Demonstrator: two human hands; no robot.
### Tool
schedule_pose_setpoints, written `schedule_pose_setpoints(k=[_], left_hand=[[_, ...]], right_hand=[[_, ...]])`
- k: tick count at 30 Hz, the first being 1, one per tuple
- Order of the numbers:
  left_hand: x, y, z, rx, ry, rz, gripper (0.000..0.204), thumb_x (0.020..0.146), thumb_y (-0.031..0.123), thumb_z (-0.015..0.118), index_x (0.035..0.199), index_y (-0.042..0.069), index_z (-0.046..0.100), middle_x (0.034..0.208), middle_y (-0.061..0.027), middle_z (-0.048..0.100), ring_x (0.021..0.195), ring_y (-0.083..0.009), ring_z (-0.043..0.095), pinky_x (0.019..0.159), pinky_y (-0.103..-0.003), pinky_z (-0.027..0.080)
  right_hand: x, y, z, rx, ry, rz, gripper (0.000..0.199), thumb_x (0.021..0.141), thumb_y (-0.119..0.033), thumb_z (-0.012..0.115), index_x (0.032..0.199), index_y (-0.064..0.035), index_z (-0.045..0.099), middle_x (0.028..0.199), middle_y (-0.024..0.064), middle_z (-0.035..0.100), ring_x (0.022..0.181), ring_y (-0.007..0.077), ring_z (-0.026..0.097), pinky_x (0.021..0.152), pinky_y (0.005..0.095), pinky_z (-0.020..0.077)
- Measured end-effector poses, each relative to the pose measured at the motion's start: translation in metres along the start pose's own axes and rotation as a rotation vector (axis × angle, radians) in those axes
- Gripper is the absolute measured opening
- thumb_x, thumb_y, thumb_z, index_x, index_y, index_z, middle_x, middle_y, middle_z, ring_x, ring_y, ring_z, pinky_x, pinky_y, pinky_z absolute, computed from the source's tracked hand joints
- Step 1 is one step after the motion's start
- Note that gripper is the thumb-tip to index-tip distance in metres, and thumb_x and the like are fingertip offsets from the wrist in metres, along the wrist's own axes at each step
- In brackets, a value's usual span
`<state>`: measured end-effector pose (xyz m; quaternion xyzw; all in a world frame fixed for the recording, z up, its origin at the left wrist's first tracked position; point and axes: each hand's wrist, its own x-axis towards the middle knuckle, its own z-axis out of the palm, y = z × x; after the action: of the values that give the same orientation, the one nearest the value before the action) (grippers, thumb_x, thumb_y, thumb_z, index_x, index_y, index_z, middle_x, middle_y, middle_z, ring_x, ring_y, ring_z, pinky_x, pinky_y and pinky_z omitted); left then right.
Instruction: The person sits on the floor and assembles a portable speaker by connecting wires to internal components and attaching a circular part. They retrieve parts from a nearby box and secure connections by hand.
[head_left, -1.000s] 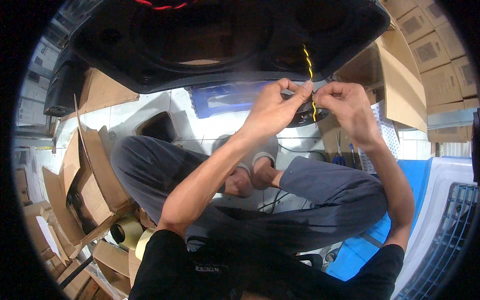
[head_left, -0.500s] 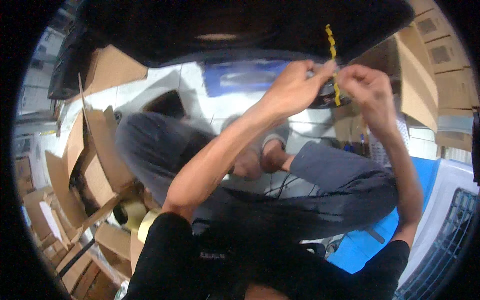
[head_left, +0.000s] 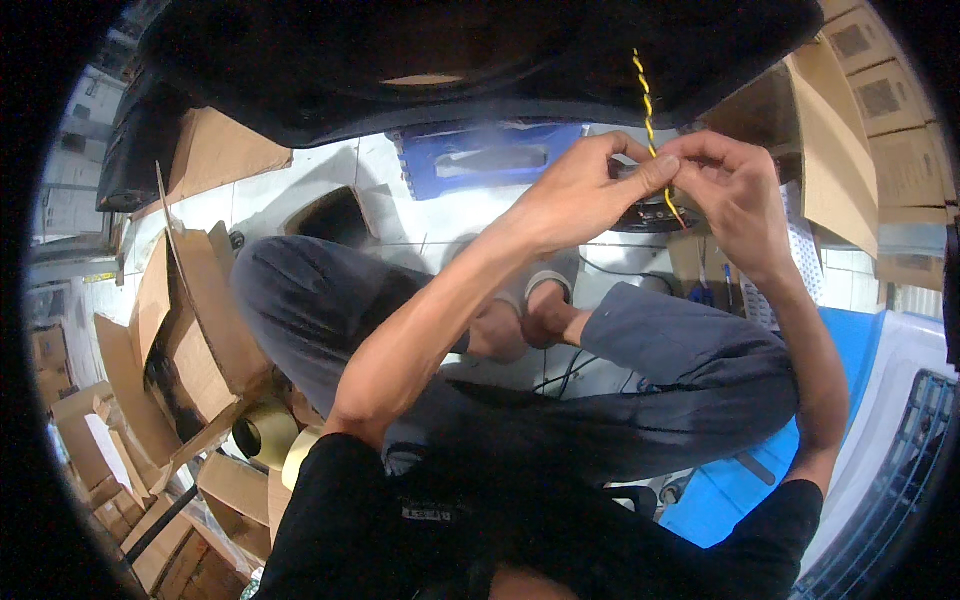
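Left hand (head_left: 585, 195) and right hand (head_left: 730, 190) meet at the far right, both pinched on a twisted yellow wire (head_left: 648, 100) running up to a large black housing (head_left: 450, 60); blue stool (head_left: 480, 160) on the floor below.

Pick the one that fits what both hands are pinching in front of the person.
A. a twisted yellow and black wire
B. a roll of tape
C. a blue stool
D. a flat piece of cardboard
A: the left hand and right hand meet fingertip to fingertip on a twisted yellow and black wire that runs up toward the large black panel overhead.
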<state>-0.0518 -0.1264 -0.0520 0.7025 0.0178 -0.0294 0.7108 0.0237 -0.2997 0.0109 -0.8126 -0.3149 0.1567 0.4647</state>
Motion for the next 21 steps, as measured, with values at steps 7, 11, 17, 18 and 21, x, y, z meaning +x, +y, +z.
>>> schedule_pose_setpoints(k=[7, 11, 17, 18, 21], left_hand=[[-0.005, -0.003, 0.005, -0.029, 0.167, 0.055, 0.052, 0.095, 0.046, 0.071, 0.106, -0.005, 0.065, 0.096, -0.0162, 0.070, 0.085, -0.0174, 0.065, 0.076, -0.031, 0.052], [-0.004, -0.007, 0.010, -0.001, 0.237, 0.072, 0.051, 0.094, 0.045, 0.072, 0.107, -0.005, 0.064, 0.090, -0.0146, 0.069, 0.078, -0.0168, 0.064, 0.071, -0.032, 0.051], [-0.003, -0.011, 0.011, -0.006, 0.253, 0.041, 0.056, 0.092, 0.047, 0.074, 0.107, -0.006, 0.064, 0.083, -0.0140, 0.068, 0.074, -0.0164, 0.063, 0.067, -0.033, 0.050], [-0.003, -0.010, 0.010, -0.031, 0.238, 0.014, 0.057, 0.091, 0.048, 0.074, 0.108, -0.006, 0.064, 0.083, -0.0139, 0.068, 0.074, -0.0161, 0.063, 0.067, -0.032, 0.050], [-0.003, -0.008, 0.006, -0.063, 0.147, -0.024, 0.050, 0.095, 0.040, 0.072, 0.121, -0.002, 0.062, 0.104, -0.0132, 0.070, 0.086, -0.0138, 0.065, 0.074, -0.029, 0.053]], right_hand=[[-0.017, -0.032, -0.021, -0.299, -0.109, 0.144, 0.019, 0.087, -0.013, 0.077, 0.097, 0.0030, 0.075, 0.088, 0.0053, 0.068, 0.079, 0.0115, 0.058, 0.073, 0.0288, 0.0471], [-0.021, -0.032, -0.019, -0.359, -0.227, 0.088, 0.017, 0.083, -0.010, 0.079, 0.093, 0.0035, 0.076, 0.090, 0.0071, 0.069, 0.083, 0.0131, 0.060, 0.076, 0.0288, 0.0472], [-0.019, -0.021, -0.018, -0.088, -0.229, 0.171, 0.015, 0.087, -0.010, 0.078, 0.091, 0.0043, 0.075, 0.090, 0.0088, 0.070, 0.082, 0.0129, 0.063, 0.072, 0.0293, 0.0483], [-0.019, -0.020, -0.020, -0.085, -0.235, 0.182, 0.014, 0.088, -0.009, 0.077, 0.091, 0.0045, 0.075, 0.092, 0.0093, 0.070, 0.085, 0.0141, 0.065, 0.076, 0.0300, 0.0495], [-0.020, -0.018, -0.023, -0.100, -0.200, 0.083, 0.012, 0.090, -0.007, 0.075, 0.091, 0.0048, 0.075, 0.092, 0.0094, 0.070, 0.084, 0.0138, 0.065, 0.075, 0.0296, 0.0497]])
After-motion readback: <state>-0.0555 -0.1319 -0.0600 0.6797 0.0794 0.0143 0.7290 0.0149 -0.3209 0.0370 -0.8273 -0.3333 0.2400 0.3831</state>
